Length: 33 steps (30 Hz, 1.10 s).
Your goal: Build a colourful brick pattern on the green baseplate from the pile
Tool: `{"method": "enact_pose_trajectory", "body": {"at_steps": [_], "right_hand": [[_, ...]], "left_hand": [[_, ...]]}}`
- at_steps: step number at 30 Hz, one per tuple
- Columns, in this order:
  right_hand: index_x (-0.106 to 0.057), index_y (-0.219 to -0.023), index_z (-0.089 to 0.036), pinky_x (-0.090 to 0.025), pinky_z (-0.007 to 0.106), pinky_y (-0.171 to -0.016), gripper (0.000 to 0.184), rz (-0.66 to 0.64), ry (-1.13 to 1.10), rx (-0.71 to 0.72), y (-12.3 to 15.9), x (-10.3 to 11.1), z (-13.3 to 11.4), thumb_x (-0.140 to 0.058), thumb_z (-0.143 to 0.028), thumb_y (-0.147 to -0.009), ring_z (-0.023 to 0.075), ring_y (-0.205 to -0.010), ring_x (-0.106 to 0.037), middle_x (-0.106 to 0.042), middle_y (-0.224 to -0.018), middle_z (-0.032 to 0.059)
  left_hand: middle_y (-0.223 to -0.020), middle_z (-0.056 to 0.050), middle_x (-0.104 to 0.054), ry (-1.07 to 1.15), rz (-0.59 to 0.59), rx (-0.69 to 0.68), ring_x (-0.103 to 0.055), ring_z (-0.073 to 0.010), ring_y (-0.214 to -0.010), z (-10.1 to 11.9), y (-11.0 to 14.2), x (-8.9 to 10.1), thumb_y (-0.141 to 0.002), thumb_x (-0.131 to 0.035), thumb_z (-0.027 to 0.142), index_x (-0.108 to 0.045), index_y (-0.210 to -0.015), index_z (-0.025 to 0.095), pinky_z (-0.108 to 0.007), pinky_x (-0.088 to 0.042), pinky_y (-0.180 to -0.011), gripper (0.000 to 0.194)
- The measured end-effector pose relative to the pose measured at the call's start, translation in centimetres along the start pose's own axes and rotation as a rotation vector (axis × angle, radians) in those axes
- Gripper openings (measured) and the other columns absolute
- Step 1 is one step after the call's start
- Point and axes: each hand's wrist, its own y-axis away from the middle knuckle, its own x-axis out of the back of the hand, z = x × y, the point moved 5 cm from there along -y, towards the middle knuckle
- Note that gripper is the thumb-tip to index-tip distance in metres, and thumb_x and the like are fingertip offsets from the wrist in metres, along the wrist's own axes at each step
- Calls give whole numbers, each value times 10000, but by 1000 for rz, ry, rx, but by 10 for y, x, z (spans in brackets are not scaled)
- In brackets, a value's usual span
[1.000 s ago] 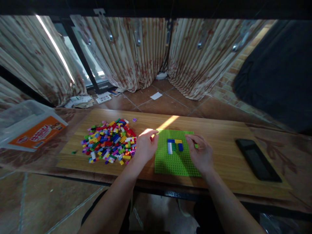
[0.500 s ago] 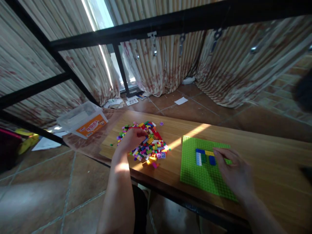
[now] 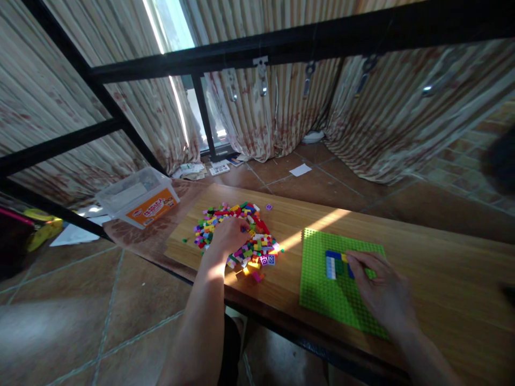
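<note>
You have a small cluster of bricks set on the green baseplate [image 3: 316, 292], and by the look of it the brickwork is at an early stage. A blue brick [image 3: 333, 254] lies along the far edge of that cluster, with a yellow brick [image 3: 344, 258] next to it, while a white brick [image 3: 330, 268] runs down the near left side and a dark green brick [image 3: 341, 267] sits just beside it. Another blue brick [image 3: 351, 273] shows only in part, behind your fingers. Green studs show all around the cluster, and far more bricks lie loose in the brick pile [image 3: 259, 246] to the left of the plate than are placed (one purple brick [image 3: 269, 207] sits by itself beyond the heap). Your left hand [image 3: 228, 236] is over that pile with its fingers curled down among the pieces; a dark blue one shows near the tips, but I cannot tell whether you have gripped it. Your right hand [image 3: 380, 284] is over the right part of the plate, thumb and forefinger drawn close together by the yellow brick; whether anything is pinched between them, I cannot tell. Both plate and pile rest on the wooden board [image 3: 281, 289].
</note>
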Motion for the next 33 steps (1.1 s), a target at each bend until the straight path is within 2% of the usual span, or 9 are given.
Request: {"method": "enact_pose_trajectory", "body": {"at_steps": [7,12,15,18,21,23,25,29,33], "right_hand": [[-699,-913,-225,-527,324,-788,267,-11,-23,-8,0,1,-2,-493,-393,-940,197,-881,-674,-710,-942,38],[-706,-897,-205,-532,351,-791,245,41,-50,-36,-4,10,-2,-517,-357,-924,205,-853,-676,-714,-927,58],[-715,-884,-203,-536,357,-781,235,105,-62,-76,-6,19,3,-530,-346,-915,208,-849,-675,-719,-911,61],[-722,-875,-215,-540,354,-765,208,180,-144,-131,-7,27,7,-560,-343,-899,199,-823,-669,-719,-892,52],[-721,-931,-227,-543,341,-733,182,147,-289,-154,-6,27,4,-595,-348,-879,178,-789,-655,-706,-941,47],[-707,-1006,-234,-545,341,-728,209,48,-371,-129,-5,24,-3,-628,-358,-859,168,-781,-644,-687,-987,48],[-684,-1080,-244,-547,352,-738,274,-58,-421,-92,-4,20,-11,-659,-367,-837,168,-796,-641,-672,-1023,51],[-666,-1101,-255,-543,370,-769,295,-148,-439,-75,-1,17,-13,-670,-375,-831,180,-841,-640,-671,-1023,49],[-675,-1048,-244,-538,360,-767,252,-141,-407,-99,0,21,-5,-664,-378,-835,176,-827,-633,-675,-974,38]], "left_hand": [[-950,-86,-726,-79,2,74,-645,-245,-985,9,-3,-13,-762,-610,228,-736,-809,207,-328,-478,-848,136],[-813,-86,-703,-36,31,52,-640,-239,-856,9,-2,-1,-749,-598,249,-710,-758,184,-318,-453,-747,130],[-649,-41,-646,133,33,42,-592,-197,-667,10,2,15,-764,-591,317,-688,-708,180,-299,-407,-637,177],[-640,-5,-609,514,-17,-57,-526,-146,-599,29,6,21,-763,-607,372,-675,-758,165,-260,-363,-569,217],[-684,6,-587,956,-245,-143,-492,-106,-594,71,13,0,-762,-632,409,-648,-784,156,-223,-347,-545,254],[-645,27,-539,1177,-371,-99,-428,-71,-529,103,19,-25,-746,-661,392,-645,-814,154,-201,-297,-503,248],[-613,41,-499,1377,-424,-27,-399,-50,-499,131,23,-50,-716,-700,365,-646,-843,139,-188,-267,-486,264],[-543,59,-450,1536,-573,61,-354,-33,-452,170,35,-87,-731,-713,382,-638,-847,118,-185,-206,-453,298],[-534,60,-449,1553,-618,93,-358,-31,-447,179,41,-96,-729,-730,397,-647,-852,115,-186,-183,-447,318]]}}
